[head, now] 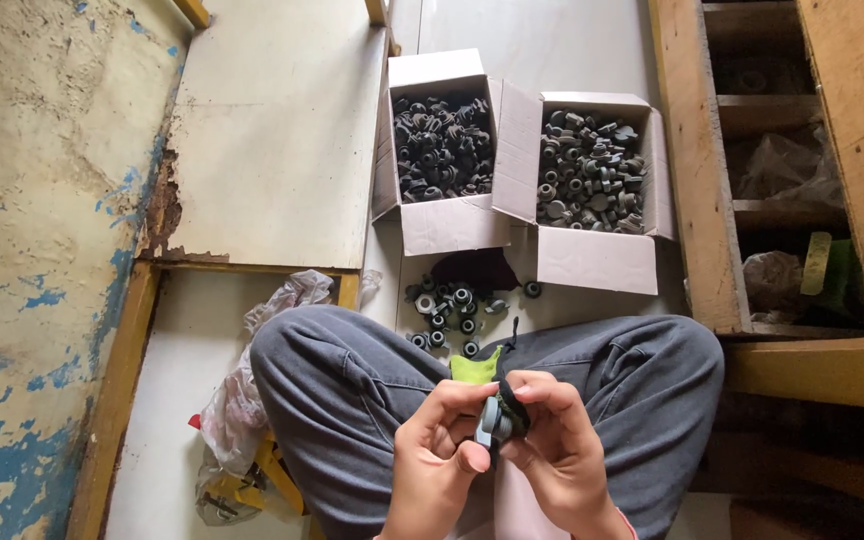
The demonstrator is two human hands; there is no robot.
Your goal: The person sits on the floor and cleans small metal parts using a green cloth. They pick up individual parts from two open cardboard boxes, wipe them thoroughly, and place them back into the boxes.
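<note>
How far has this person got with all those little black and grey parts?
Looks done: a small cluster of finished-looking pieces lies on the floor before the crossed legs. In hand: the left hand and right hand together grip one grey part with a black piece. Left: two open cardboard boxes, the left box and right box, both appear full, so probably most remains.

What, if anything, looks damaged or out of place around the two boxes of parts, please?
The white board left of the boxes has a rusty, crumbling lower-left corner. A small cluster of dark parts lies loose on the floor in front of the left box. Both hands hold one part.
</note>
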